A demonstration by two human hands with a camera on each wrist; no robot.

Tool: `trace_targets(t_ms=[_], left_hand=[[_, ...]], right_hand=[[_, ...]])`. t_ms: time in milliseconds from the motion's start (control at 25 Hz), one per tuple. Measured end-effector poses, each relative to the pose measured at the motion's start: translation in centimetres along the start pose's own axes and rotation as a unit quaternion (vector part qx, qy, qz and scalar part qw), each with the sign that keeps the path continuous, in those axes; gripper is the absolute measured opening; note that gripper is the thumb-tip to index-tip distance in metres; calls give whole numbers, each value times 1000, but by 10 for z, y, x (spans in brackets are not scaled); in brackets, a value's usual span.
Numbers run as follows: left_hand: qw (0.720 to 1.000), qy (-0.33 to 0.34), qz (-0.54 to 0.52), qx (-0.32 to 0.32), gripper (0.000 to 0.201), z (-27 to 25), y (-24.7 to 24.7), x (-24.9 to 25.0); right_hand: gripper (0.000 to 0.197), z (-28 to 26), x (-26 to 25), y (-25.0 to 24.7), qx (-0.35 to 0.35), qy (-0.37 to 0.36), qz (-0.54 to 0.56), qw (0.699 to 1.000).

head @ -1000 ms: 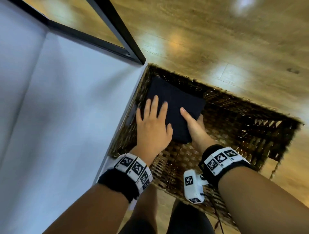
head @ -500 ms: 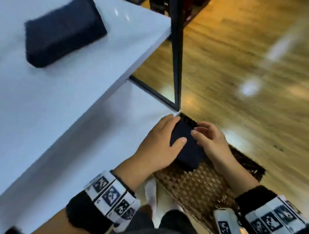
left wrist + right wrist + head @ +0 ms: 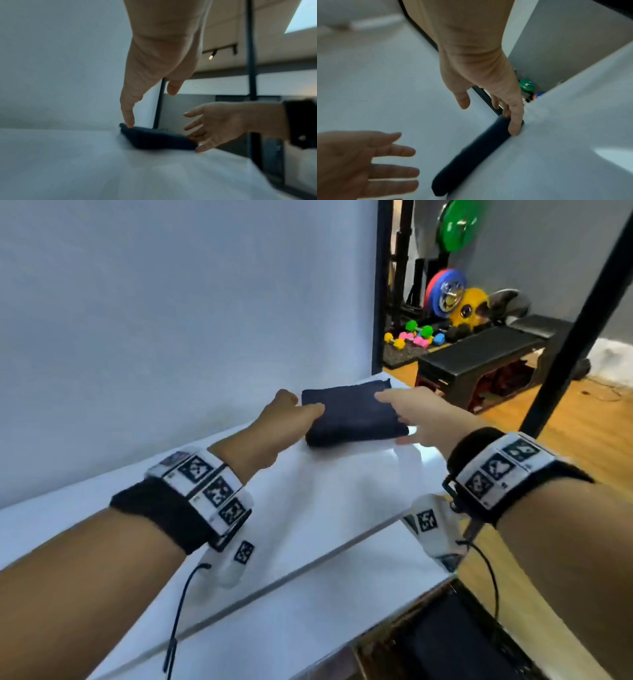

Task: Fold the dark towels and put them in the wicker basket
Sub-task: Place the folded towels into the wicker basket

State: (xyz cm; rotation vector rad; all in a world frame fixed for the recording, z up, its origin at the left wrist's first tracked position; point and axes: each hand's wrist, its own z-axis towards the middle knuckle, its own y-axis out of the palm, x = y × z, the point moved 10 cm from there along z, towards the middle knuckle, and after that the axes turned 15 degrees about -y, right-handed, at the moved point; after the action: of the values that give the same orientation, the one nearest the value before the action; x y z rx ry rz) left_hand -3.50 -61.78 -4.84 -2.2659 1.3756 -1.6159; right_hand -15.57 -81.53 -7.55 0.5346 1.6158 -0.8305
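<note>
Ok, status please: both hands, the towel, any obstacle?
Left hand open, fingertips on folded dark towel. Right hand open at its other end. No grip yet. Nothing in between.

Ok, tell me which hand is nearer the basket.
Right. The right hand touches the towel's right end, at the table edge on the basket's side; the left hand touches its left end, farther away.

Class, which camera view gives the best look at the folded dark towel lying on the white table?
The head view: the folded dark towel shows its whole top face, between the left hand and right hand. The left wrist view shows it low, side-on and blurred. The right wrist view shows only one long edge, partly under fingers.
</note>
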Motion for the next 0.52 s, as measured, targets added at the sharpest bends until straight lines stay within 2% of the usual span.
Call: trace_targets(t_ms=[120, 240, 320, 400, 520], left_hand=[[994, -49, -71, -69, 26, 48, 19, -13], [980, -57, -180, -61, 21, 59, 24, -14], [966, -84, -230, -85, 20, 43, 36, -17], [970, -91, -194, -114, 20, 6, 58, -21], [976, -21, -87, -198, 23, -64, 118, -27]], right_hand=[[48, 27, 25, 9, -8, 30, -38, 999], [24, 24, 35, 1, -29, 36, -99, 994], [23, 2, 37, -10, -31, 47, -102, 993], [20, -42, 47, -33, -15, 53, -65, 996], [21, -125, 94, -84, 39, 55, 35, 997]])
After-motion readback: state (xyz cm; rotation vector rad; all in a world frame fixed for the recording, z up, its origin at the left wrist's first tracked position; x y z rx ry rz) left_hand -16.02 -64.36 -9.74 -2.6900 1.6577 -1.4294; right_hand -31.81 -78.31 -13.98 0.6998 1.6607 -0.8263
